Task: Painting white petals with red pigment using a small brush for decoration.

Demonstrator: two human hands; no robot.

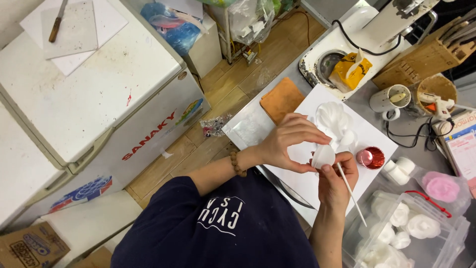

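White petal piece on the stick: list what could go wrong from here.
1. The left hand pinches the white petal piece with its fingers; too much pressure may deform it.
2. The right hand holds the thin white stick low, so it might tilt or slip.
3. The small red cup stands close by and could get knocked over.

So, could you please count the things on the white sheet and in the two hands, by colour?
White: 3, namely the white petal piece, thin white stick and white petal pile.
Red: 1, the shiny red foil cup.
Total: 4.
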